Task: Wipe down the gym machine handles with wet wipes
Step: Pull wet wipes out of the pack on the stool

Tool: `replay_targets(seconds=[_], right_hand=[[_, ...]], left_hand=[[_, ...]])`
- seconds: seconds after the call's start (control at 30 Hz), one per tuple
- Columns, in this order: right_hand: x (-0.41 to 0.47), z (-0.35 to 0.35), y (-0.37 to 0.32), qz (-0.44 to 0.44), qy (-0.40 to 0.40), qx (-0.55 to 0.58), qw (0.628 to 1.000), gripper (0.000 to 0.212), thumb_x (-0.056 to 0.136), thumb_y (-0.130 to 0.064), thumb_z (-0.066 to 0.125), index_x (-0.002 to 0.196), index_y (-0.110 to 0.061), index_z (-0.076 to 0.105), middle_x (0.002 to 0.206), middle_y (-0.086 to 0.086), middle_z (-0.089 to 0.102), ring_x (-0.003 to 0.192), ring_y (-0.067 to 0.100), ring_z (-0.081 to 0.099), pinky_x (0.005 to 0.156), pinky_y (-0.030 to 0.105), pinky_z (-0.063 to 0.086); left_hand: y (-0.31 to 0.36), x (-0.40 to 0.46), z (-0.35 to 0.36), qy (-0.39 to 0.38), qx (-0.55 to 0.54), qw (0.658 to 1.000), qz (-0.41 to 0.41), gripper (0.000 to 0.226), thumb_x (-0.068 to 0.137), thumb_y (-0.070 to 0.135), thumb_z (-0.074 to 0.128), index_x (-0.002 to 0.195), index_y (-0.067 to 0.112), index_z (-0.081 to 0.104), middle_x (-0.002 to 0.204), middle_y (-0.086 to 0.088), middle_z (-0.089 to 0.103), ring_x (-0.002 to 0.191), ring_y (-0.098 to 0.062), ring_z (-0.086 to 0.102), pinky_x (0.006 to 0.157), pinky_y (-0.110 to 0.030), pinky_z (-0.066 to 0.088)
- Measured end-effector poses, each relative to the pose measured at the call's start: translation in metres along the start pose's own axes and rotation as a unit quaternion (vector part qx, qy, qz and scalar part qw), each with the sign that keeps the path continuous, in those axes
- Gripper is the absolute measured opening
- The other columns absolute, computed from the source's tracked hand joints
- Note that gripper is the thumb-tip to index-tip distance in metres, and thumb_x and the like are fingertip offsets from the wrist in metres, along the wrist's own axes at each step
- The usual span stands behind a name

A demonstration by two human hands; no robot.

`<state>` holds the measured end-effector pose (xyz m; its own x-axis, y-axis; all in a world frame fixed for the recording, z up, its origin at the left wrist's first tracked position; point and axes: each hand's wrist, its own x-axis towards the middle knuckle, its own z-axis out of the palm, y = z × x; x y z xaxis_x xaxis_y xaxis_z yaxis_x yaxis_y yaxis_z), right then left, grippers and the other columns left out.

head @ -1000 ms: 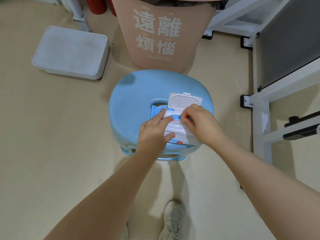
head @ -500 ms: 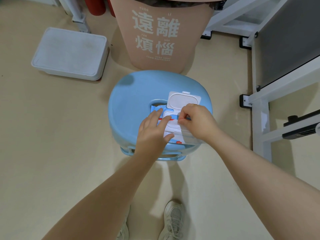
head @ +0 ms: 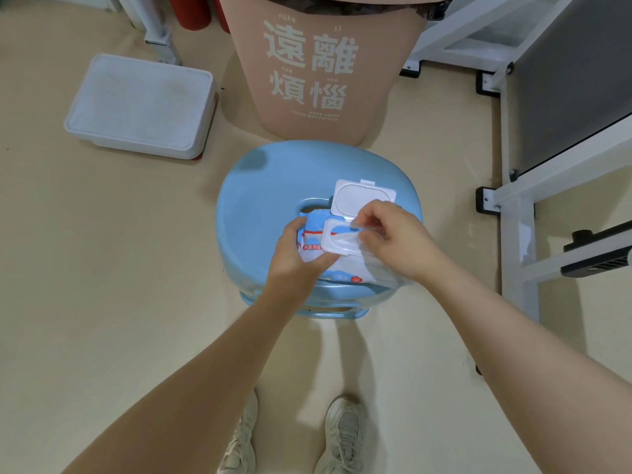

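Note:
A blue-and-white pack of wet wipes lies on a light blue plastic stool, its white flip lid standing open. My left hand presses down on the pack's left side. My right hand pinches a wet wipe that comes out of the pack's opening and stretches toward the right. Part of the wipe hangs under my right hand. White machine frame bars stand at the right; I see no handles clearly.
A pink waste bin with white lettering stands just behind the stool. A white lidded plastic box lies on the beige floor at the left. A black-tipped bar juts out at the right. My two shoes are below.
My right hand has pulled back to the right, drawing a wipe out of the opening. The left hand stayed on the pack, which has tilted slightly.

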<state>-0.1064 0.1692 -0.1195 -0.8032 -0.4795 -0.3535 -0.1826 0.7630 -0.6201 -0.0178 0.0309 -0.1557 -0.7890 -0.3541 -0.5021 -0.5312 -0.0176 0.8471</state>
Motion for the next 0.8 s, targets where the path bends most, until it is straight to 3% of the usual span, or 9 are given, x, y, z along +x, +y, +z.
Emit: replay_targets(seconds=[0.07, 0.13, 0.23, 0.3, 0.47, 0.67, 0.73, 0.8], right_hand=[[0.004, 0.000, -0.008, -0.022, -0.015, -0.079, 0.997, 0.019, 0.086, -0.021, 0.061, 0.104, -0.017, 0.064, 0.105, 0.001, 0.055, 0.097, 0.018, 0.053, 0.082, 0.030, 0.041], [0.006, 0.004, -0.017, -0.017, -0.015, -0.139, 0.990, 0.016, 0.086, -0.025, 0.059, 0.099, -0.019, 0.067, 0.108, 0.002, 0.055, 0.100, 0.022, 0.054, 0.082, 0.034, 0.045], [0.009, 0.007, -0.024, -0.006, -0.002, -0.140, 0.990, 0.015, 0.089, -0.016, 0.051, 0.086, -0.013, 0.066, 0.104, 0.008, 0.057, 0.096, 0.027, 0.054, 0.079, 0.040, 0.047], [0.009, 0.004, -0.024, -0.004, -0.011, -0.137, 0.991, 0.015, 0.090, -0.012, 0.047, 0.081, -0.013, 0.059, 0.103, 0.010, 0.056, 0.095, 0.030, 0.054, 0.079, 0.042, 0.047], [0.002, 0.008, -0.027, -0.015, -0.020, -0.185, 0.982, 0.014, 0.092, -0.024, 0.050, 0.097, -0.015, 0.059, 0.108, 0.005, 0.054, 0.098, 0.028, 0.051, 0.073, 0.036, 0.047], [0.005, 0.012, -0.033, -0.006, -0.019, -0.198, 0.980, 0.016, 0.092, -0.015, 0.044, 0.092, -0.010, 0.059, 0.104, 0.012, 0.055, 0.097, 0.032, 0.051, 0.075, 0.039, 0.045], [0.005, 0.007, -0.027, -0.007, -0.037, -0.130, 0.991, 0.012, 0.091, -0.011, 0.044, 0.083, -0.014, 0.053, 0.098, 0.012, 0.055, 0.092, 0.029, 0.050, 0.077, 0.036, 0.041], [0.001, 0.001, -0.018, 0.025, -0.050, 0.003, 0.998, 0.018, 0.090, -0.007, 0.045, 0.075, -0.016, 0.048, 0.088, 0.007, 0.054, 0.083, 0.023, 0.049, 0.075, 0.032, 0.037]], left_hand=[[0.001, 0.002, -0.001, -0.019, 0.017, 1.000, 0.003, 0.074, 0.058, 0.033, 0.070, 0.127, 0.032, 0.044, 0.114, 0.006, 0.054, 0.104, -0.014, 0.056, 0.096, -0.029, 0.043], [-0.003, 0.004, 0.001, -0.029, 0.036, 0.999, 0.010, 0.068, 0.064, 0.028, 0.073, 0.127, 0.031, 0.049, 0.115, 0.002, 0.055, 0.104, -0.015, 0.055, 0.093, -0.025, 0.043], [-0.011, 0.007, 0.003, -0.008, 0.129, 0.990, 0.059, 0.049, 0.082, 0.015, 0.066, 0.127, 0.028, 0.054, 0.110, -0.005, 0.048, 0.093, -0.006, 0.048, 0.080, 0.000, 0.031], [-0.015, 0.006, 0.003, 0.009, 0.157, 0.983, 0.093, 0.048, 0.085, 0.011, 0.063, 0.128, 0.027, 0.053, 0.106, -0.005, 0.042, 0.082, 0.002, 0.045, 0.075, 0.007, 0.026], [-0.019, 0.001, 0.005, 0.023, 0.120, 0.982, 0.145, 0.052, 0.086, 0.002, 0.059, 0.128, 0.029, 0.045, 0.104, -0.001, 0.036, 0.086, -0.004, 0.048, 0.081, 0.004, 0.030], [-0.018, 0.000, 0.006, 0.024, 0.141, 0.980, 0.138, 0.042, 0.087, 0.000, 0.058, 0.126, 0.016, 0.056, 0.106, -0.004, 0.035, 0.095, -0.017, 0.047, 0.081, -0.003, 0.032], [-0.019, 0.001, 0.004, 0.033, 0.165, 0.974, 0.150, 0.042, 0.086, 0.001, 0.058, 0.126, 0.015, 0.056, 0.106, -0.005, 0.035, 0.093, -0.019, 0.046, 0.082, -0.010, 0.032], [-0.020, 0.001, 0.001, 0.050, 0.186, 0.967, 0.168, 0.042, 0.086, 0.001, 0.059, 0.126, 0.014, 0.056, 0.104, -0.006, 0.034, 0.088, -0.018, 0.044, 0.080, -0.008, 0.030]])
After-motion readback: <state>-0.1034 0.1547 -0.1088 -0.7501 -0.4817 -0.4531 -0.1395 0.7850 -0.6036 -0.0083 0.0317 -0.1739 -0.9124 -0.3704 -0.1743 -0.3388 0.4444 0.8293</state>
